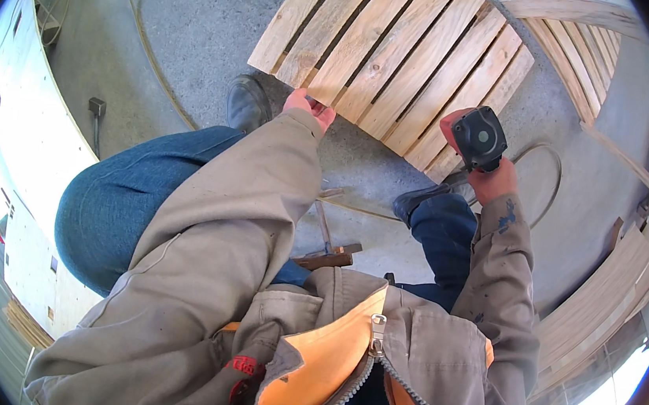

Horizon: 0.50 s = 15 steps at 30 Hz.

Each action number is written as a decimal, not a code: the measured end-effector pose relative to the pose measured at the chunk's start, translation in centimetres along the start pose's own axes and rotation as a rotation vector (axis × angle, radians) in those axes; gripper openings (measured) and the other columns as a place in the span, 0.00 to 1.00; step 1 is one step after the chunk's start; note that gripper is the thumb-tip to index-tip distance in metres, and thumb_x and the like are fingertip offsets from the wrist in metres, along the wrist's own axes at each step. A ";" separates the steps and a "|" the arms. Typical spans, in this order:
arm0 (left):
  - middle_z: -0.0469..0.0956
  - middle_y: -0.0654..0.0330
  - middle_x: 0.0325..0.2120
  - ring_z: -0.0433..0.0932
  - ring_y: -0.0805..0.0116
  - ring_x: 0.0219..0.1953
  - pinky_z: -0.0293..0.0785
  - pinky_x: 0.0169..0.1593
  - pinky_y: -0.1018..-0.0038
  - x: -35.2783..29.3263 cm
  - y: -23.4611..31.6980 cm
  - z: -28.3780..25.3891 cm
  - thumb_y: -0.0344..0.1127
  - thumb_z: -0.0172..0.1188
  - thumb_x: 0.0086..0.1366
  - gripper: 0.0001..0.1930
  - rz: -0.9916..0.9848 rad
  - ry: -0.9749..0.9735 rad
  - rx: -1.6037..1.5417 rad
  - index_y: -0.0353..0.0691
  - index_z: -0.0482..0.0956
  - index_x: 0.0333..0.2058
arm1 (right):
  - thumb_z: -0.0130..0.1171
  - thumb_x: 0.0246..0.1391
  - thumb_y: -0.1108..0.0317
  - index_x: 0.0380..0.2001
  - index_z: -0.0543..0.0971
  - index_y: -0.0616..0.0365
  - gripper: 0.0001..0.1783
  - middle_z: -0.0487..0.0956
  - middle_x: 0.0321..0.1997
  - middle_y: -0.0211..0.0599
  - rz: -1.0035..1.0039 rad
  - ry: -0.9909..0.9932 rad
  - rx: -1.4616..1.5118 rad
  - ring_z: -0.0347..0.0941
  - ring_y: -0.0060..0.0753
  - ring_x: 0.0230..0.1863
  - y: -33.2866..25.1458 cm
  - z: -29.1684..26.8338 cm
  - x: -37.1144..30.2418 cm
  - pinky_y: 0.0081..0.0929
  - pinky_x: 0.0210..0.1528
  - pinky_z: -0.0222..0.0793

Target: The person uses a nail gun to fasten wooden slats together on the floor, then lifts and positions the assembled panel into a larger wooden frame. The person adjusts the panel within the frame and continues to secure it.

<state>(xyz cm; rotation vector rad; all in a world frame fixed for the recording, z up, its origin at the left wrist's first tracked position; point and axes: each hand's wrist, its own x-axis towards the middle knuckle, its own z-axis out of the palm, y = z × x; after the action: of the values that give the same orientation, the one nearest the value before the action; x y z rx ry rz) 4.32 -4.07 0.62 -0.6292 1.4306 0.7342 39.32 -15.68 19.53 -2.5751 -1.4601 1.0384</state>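
Note:
A slatted wooden pallet point(391, 59) of pale boards lies ahead of me on the concrete floor. My left hand point(310, 109) is at its near left edge, with fingers curled against the board end; the undersides of the fingers are partly hidden. In my right hand point(494, 181) is a red and black nail gun point(480, 138), gripped by its handle. The tool is over the pallet's near right corner, and its nose is hidden beneath its body. Whether the nose touches the wood I cannot tell.
A yellowish hose point(147, 42) runs along the floor at left. Close by lies a hammer-like tool point(97, 117); another hammer point(327, 238) lies between my legs. More slatted wood point(573, 59) stands at far right, with stacked boards point(595, 298) nearer. A pale wooden panel point(38, 141) is at left.

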 end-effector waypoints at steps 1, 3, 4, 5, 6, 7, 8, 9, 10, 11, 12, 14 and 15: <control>0.72 0.55 0.48 0.71 0.55 0.50 0.69 0.59 0.54 -0.3 0.0 0.1 0.50 0.48 0.74 0.21 0.004 -0.017 0.000 0.38 0.71 0.51 | 0.58 0.49 0.70 0.35 0.84 0.58 0.10 0.83 0.35 0.57 0.005 -0.002 0.010 0.80 0.61 0.43 -0.1 0.0 0.0 0.44 0.44 0.76; 0.74 0.53 0.50 0.73 0.56 0.53 0.69 0.60 0.57 -0.9 -0.1 0.3 0.47 0.49 0.73 0.21 0.027 0.010 0.006 0.36 0.71 0.52 | 0.58 0.49 0.71 0.35 0.84 0.58 0.10 0.83 0.35 0.56 0.004 -0.005 0.028 0.80 0.60 0.43 -0.1 0.0 -0.1 0.43 0.44 0.76; 0.75 0.52 0.52 0.73 0.56 0.54 0.69 0.61 0.58 -1.3 -0.2 0.5 0.46 0.49 0.73 0.20 0.037 0.022 0.009 0.35 0.71 0.53 | 0.58 0.49 0.71 0.35 0.84 0.58 0.10 0.83 0.35 0.56 -0.001 -0.006 0.034 0.80 0.60 0.44 -0.2 -0.1 -0.2 0.43 0.44 0.76; 0.75 0.52 0.51 0.73 0.56 0.54 0.69 0.61 0.58 -1.5 -0.2 0.6 0.46 0.49 0.73 0.20 0.030 0.025 0.009 0.35 0.71 0.53 | 0.58 0.49 0.71 0.35 0.84 0.58 0.10 0.83 0.35 0.56 -0.006 -0.007 0.040 0.80 0.59 0.44 -0.2 -0.2 -0.2 0.42 0.44 0.76; 0.75 0.52 0.51 0.73 0.56 0.54 0.69 0.61 0.59 -1.8 -0.1 0.7 0.46 0.48 0.73 0.20 0.022 0.029 0.010 0.35 0.71 0.53 | 0.58 0.49 0.72 0.35 0.84 0.59 0.10 0.83 0.35 0.55 0.005 -0.012 0.025 0.81 0.59 0.44 -0.3 -0.2 -0.2 0.42 0.44 0.76; 0.76 0.53 0.51 0.73 0.57 0.54 0.69 0.61 0.59 -1.9 -0.1 0.7 0.46 0.48 0.74 0.20 0.016 0.032 0.010 0.35 0.71 0.53 | 0.59 0.49 0.72 0.35 0.84 0.59 0.10 0.84 0.34 0.55 0.015 -0.016 0.011 0.81 0.59 0.44 -0.3 -0.2 -0.2 0.42 0.44 0.76; 0.76 0.52 0.52 0.73 0.57 0.55 0.69 0.61 0.59 -2.0 -0.1 0.8 0.46 0.48 0.74 0.20 0.022 0.031 0.014 0.35 0.71 0.53 | 0.59 0.49 0.72 0.35 0.84 0.60 0.10 0.84 0.34 0.55 0.025 -0.021 -0.004 0.81 0.58 0.44 -0.3 -0.2 -0.2 0.41 0.44 0.76; 0.76 0.52 0.52 0.73 0.57 0.55 0.69 0.61 0.59 -2.1 -0.1 0.8 0.46 0.48 0.74 0.20 0.028 0.030 0.019 0.35 0.71 0.54 | 0.59 0.49 0.72 0.35 0.84 0.60 0.10 0.84 0.35 0.55 0.020 -0.021 -0.004 0.81 0.58 0.44 -0.3 -0.3 -0.2 0.41 0.45 0.76; 0.76 0.52 0.52 0.73 0.57 0.55 0.69 0.61 0.59 -2.1 -0.1 0.8 0.46 0.48 0.74 0.21 0.035 0.030 0.023 0.35 0.71 0.54 | 0.58 0.49 0.72 0.35 0.83 0.60 0.10 0.84 0.35 0.55 0.016 -0.021 -0.003 0.81 0.58 0.44 -0.4 -0.3 -0.2 0.41 0.45 0.76; 0.75 0.52 0.52 0.73 0.57 0.56 0.69 0.61 0.59 -2.2 -0.1 0.7 0.46 0.48 0.74 0.21 0.044 0.012 0.032 0.35 0.71 0.55 | 0.58 0.49 0.72 0.35 0.83 0.59 0.10 0.84 0.35 0.55 0.011 -0.022 -0.001 0.81 0.58 0.44 -0.4 -0.2 -0.2 0.41 0.45 0.76; 0.75 0.52 0.53 0.73 0.57 0.56 0.69 0.61 0.59 -2.2 -0.1 0.6 0.46 0.48 0.74 0.21 0.053 -0.006 0.042 0.35 0.71 0.55 | 0.58 0.49 0.72 0.35 0.83 0.59 0.10 0.84 0.35 0.55 0.003 -0.015 0.017 0.81 0.58 0.44 -0.2 -0.1 -0.1 0.41 0.45 0.76; 0.75 0.52 0.54 0.73 0.57 0.56 0.69 0.61 0.59 -1.9 -0.1 0.4 0.46 0.48 0.74 0.22 0.056 -0.018 0.044 0.35 0.70 0.56 | 0.58 0.49 0.72 0.35 0.83 0.59 0.10 0.84 0.35 0.55 -0.011 0.000 0.053 0.81 0.58 0.44 0.1 0.1 -0.1 0.42 0.45 0.76; 0.75 0.52 0.54 0.73 0.57 0.57 0.69 0.61 0.59 -1.7 -0.1 0.4 0.46 0.48 0.74 0.22 0.051 -0.012 0.038 0.35 0.70 0.56 | 0.58 0.49 0.72 0.35 0.83 0.59 0.10 0.83 0.35 0.55 -0.001 -0.006 0.039 0.81 0.58 0.44 0.1 0.0 -0.1 0.42 0.44 0.76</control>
<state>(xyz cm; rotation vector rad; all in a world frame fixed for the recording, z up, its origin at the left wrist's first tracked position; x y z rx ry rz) 4.69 -3.95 2.37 -0.5603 1.4511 0.7482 39.36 -15.85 19.53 -2.5466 -1.4269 1.0645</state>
